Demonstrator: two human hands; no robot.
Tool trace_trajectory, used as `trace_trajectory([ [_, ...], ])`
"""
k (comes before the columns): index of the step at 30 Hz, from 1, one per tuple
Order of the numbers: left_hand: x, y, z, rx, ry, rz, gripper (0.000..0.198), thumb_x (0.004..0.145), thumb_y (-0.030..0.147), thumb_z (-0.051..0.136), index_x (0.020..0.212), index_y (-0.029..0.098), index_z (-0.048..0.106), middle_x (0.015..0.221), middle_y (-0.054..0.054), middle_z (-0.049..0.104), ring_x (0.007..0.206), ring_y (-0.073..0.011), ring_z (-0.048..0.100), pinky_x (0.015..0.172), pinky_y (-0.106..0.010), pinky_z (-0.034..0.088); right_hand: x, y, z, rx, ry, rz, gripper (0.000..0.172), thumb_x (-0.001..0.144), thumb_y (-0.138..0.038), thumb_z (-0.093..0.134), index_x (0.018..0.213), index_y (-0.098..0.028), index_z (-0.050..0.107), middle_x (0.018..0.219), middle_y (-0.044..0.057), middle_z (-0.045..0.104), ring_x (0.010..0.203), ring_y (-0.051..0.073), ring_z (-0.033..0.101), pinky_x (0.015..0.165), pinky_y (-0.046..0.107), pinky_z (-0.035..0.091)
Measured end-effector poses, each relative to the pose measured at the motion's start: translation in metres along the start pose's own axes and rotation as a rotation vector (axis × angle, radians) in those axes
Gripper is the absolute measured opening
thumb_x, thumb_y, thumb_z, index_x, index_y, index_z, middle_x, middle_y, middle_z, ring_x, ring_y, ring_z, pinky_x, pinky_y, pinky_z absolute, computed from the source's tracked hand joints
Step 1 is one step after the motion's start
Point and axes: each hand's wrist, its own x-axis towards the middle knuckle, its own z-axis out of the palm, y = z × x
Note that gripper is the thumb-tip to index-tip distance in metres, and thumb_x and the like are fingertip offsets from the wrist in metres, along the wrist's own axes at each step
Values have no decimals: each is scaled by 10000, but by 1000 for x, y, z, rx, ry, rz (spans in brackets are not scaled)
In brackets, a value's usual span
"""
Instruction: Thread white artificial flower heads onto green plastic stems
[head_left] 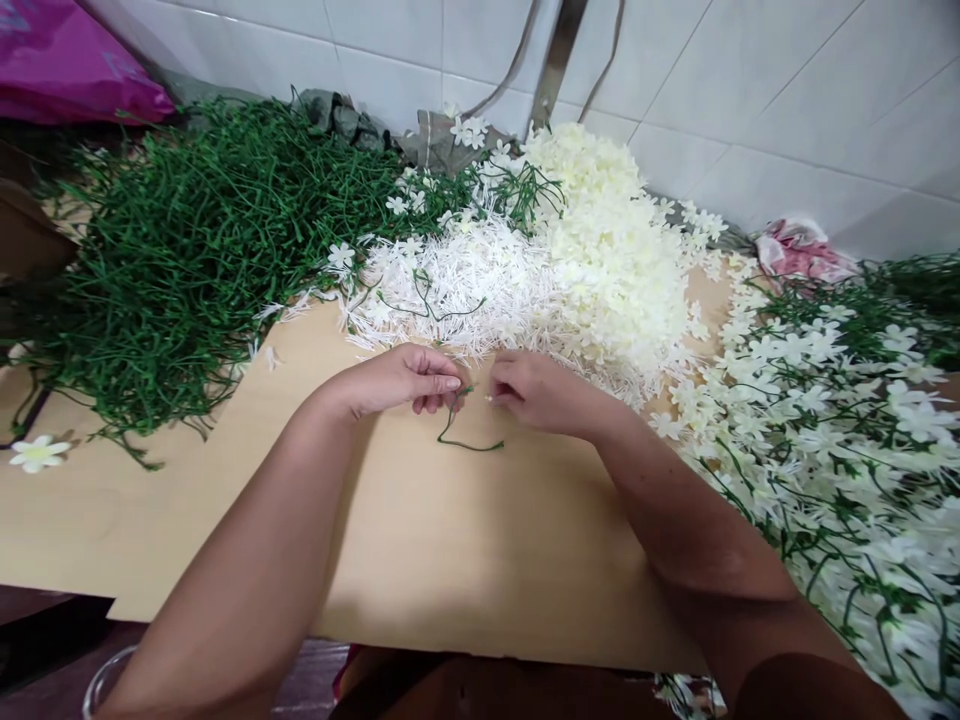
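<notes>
thin curved plastic stem (465, 437): dark green, plain
tiny pinched plastic piece (488, 399): white
heap of plastic stems (172, 240): dark green throughout
heap of spiky plastic centres (465, 280): white
heap of fabric petals (607, 240): cream
pile of finished sprays (840, 420): white blooms, green stems mixed in
flat board tabletop (450, 560): light tan, unpatterned
tiled wall (750, 90): white, grey grout grid
crumpled plastic bag (67, 60): magenta

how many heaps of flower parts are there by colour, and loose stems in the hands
dark green plastic stem heaps: 1
white spiky plastic stamen heaps: 1
cream fabric petal heaps: 1
assembled white flower heaps: 1
thin green stem held by left hand: 1
total: 5
</notes>
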Motion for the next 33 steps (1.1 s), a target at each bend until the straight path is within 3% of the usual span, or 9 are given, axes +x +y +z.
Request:
trace_trajectory([
  [2, 3, -2, 1, -2, 101, 0, 198, 674, 382, 753, 658, 186, 733, 650, -68, 703, 443, -86, 509, 378, -176, 373, 1, 4, -13, 6, 128, 53, 140, 795, -62, 490, 700, -159, 525, 809, 60, 581, 715, 134, 494, 688, 265, 376],
  [5, 9, -7, 4, 2, 341, 27, 213, 675, 378, 747, 657, 168, 716, 597, -42, 660, 394, -53, 395, 360, -171, 286, 8, 11, -28, -56, 343, 256, 137, 798, -73, 493, 715, -181, 482, 753, 42, 578, 668, 135, 479, 644, 275, 349],
  [9, 16, -13, 12, 63, 568, 115, 157, 698, 324, 724, 706, 167, 721, 618, -35, 664, 512, -97, 503, 468, -192, 359, 21, 19, -26, -191, 367, 324, 105, 807, -81, 488, 781, -182, 499, 717, 36, 577, 637, 139, 452, 609, 284, 320],
  [13, 20, -14, 15, 66, 603, 134, 128, 690, 286, 736, 729, 165, 731, 687, -46, 696, 643, -138, 586, 601, -235, 427, 27, 27, -12, -237, 362, 352, 204, 795, -91, 519, 985, -152, 556, 787, 67, 633, 728, 184, 513, 657, 312, 370],
  [17, 23, -14, 16, 12, 616, 167, 145, 689, 304, 741, 738, 167, 727, 681, -38, 694, 644, -143, 600, 629, -257, 448, 31, 29, -11, -238, 422, 325, 97, 800, -110, 519, 796, -177, 589, 805, 64, 637, 749, 182, 530, 693, 323, 402],
  [19, 24, -15, 18, 20, 639, 200, 159, 702, 315, 730, 773, 172, 730, 704, -35, 697, 657, -143, 600, 642, -264, 457, 32, 25, -15, -180, 496, 271, 125, 811, -117, 515, 732, -185, 585, 795, 54, 627, 736, 170, 526, 701, 323, 409],
  [25, 30, -16, 23, -95, 724, 335, 302, 676, 267, 763, 962, 188, 707, 814, -10, 661, 659, -91, 557, 649, -227, 441, 36, 5, -23, 118, 551, 110, 103, 802, -128, 561, 731, -181, 613, 752, 17, 611, 656, 117, 489, 674, 291, 410],
  [29, 32, -18, 23, -125, 768, 351, 172, 682, 288, 764, 769, 179, 663, 629, 28, 566, 555, -81, 461, 540, -218, 366, 39, -2, -16, 225, 517, 49, 79, 805, -146, 576, 766, -182, 635, 744, 11, 616, 637, 108, 489, 645, 277, 414],
  [33, 30, -18, 22, -57, 800, 346, 201, 727, 323, 723, 663, 185, 592, 582, 24, 530, 534, -95, 417, 517, -237, 321, 42, -3, -7, 206, 569, -12, 120, 828, -139, 544, 801, -178, 654, 819, 42, 622, 697, 122, 532, 658, 277, 439],
])
